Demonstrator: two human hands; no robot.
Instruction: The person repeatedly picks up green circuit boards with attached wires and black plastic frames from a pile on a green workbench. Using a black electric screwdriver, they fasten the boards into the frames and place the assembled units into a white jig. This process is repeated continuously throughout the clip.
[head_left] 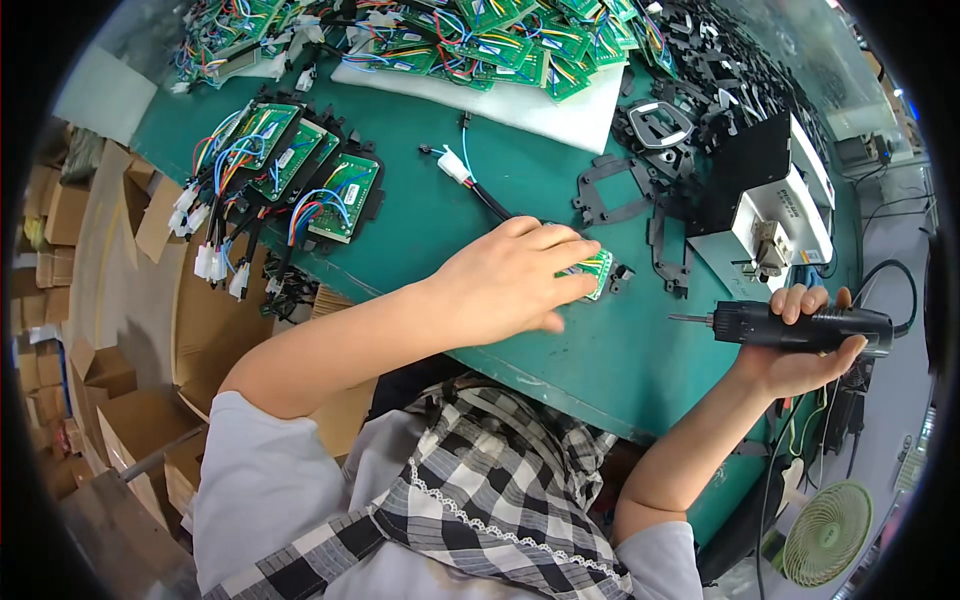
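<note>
Two hands are in use. The left hand (515,282) lies palm down over the board (602,272), fingers extended across it; whether they pinch the board or only press on it cannot be told. The right hand (785,370) is wrapped around the driver (740,322) and grasps it firmly.

Key relation: the board is on the table (640,345), left of the driver's bit (690,318) and slightly farther from the body. The driver's long axis runs nearly left to right, bit toward the left. Bit and board are apart, with bare table between. The board's long axis is mostly hidden by the fingers. The left hand is nearer, in position on the board. A lead (490,203) runs from near the left hand to a white plug (454,166).

Containers: an unlidded carton (215,335) stands at the left, below the table edge; its contents cannot be made out. The foam sheet (570,122) carries a pile of wired boards (510,45). Contents of the box-shaped machine (735,205), right of the loose frames (605,215), are not visible.
</note>
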